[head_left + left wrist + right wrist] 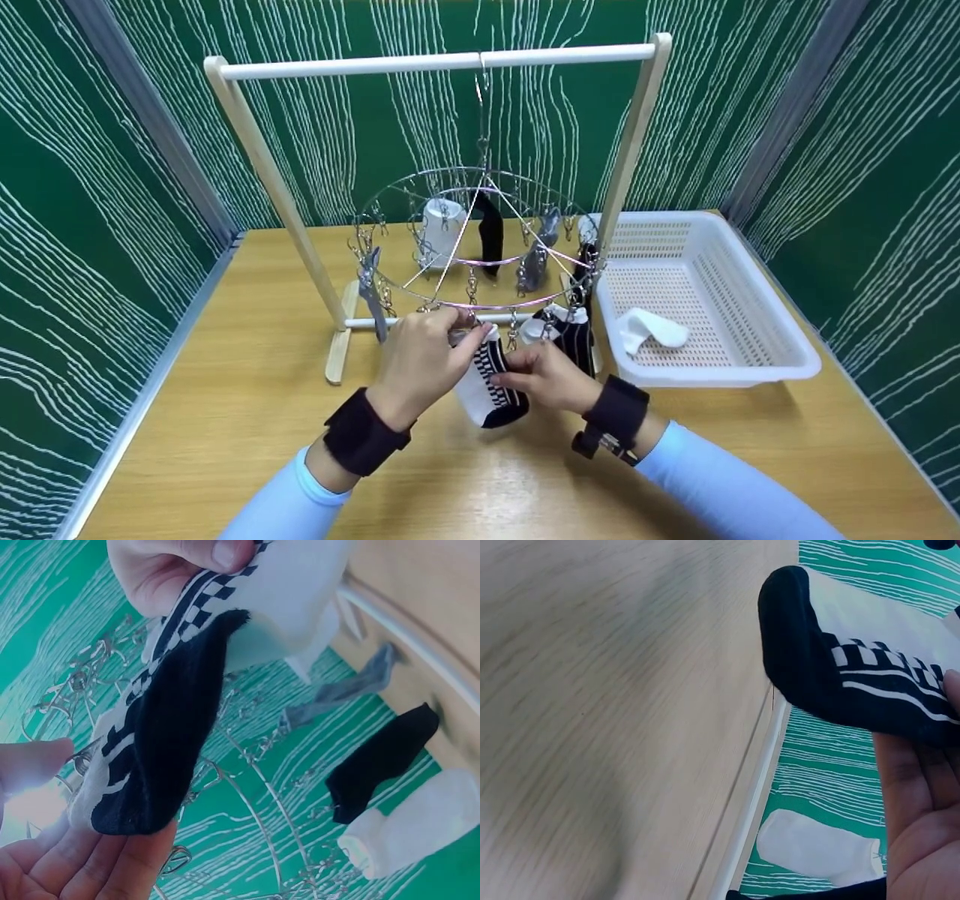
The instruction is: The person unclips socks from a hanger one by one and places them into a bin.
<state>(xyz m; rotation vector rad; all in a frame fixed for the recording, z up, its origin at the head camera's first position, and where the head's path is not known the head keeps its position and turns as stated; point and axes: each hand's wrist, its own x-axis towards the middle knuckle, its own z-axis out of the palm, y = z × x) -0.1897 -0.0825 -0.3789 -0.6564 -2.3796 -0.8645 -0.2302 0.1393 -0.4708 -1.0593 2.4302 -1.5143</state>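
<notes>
A black and white sock with a checkered band (474,393) hangs at the front of a round metal clip hanger (411,292). My left hand (420,352) pinches the sock's cuff up at the hanger's front rim. In the left wrist view, a metal clip (81,759) is at the cuff, close to that thumb. Lower down, my right hand (551,379) grips the sock's side between thumb and fingers. The sock's dark toe (786,630) points away from the right hand in the right wrist view.
A wooden stand (266,172) carries the hanger. Around the ring hang other socks, including a white one (441,229), a black one (491,232) and a grey one (370,289). At right, a white plastic basket (772,322) holds a white sock (660,330).
</notes>
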